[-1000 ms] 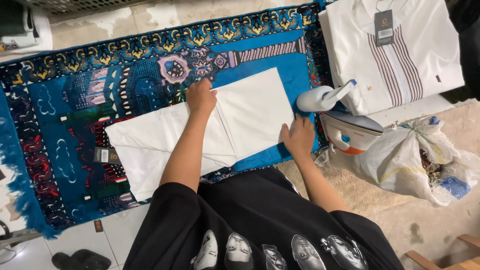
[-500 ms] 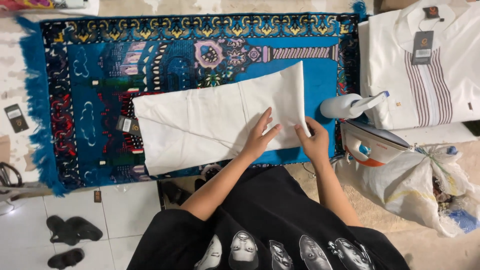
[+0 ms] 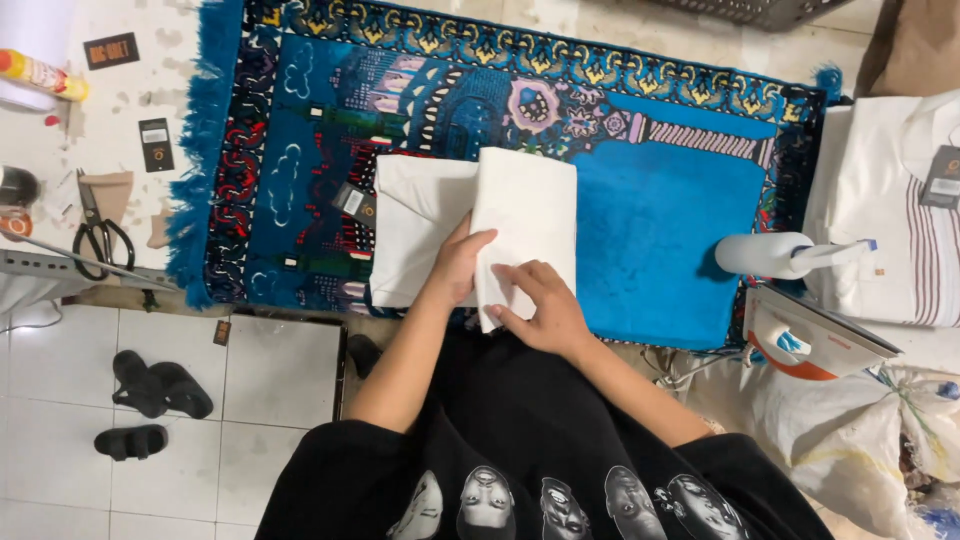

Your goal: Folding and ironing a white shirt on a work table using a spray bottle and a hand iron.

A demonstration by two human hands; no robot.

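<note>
Head camera view looks straight down at a person standing at a blue patterned rug that serves as a work surface. Compared with half a second ago, the white garment is much more compact: it then lay as one long, wide piece across the rug, and now its right part is turned over onto the middle, so it makes a thick, almost square packet near the front edge of the rug. I judge that the folding has gone one step further and the packet is close to its final shape.

Left hand lies flat on the cloth, fingers stretched and near together, pressing at the seam where the upper layer meets the lower one. It grips nothing. Right hand rests on the lower corner of the folded layer with its fingers spread and slightly bent, touching the cloth but not pinching it, as far as I can see.

To the right stand a white spray bottle and an iron, both well apart from the hands. Scissors lie on the table at the left.
</note>
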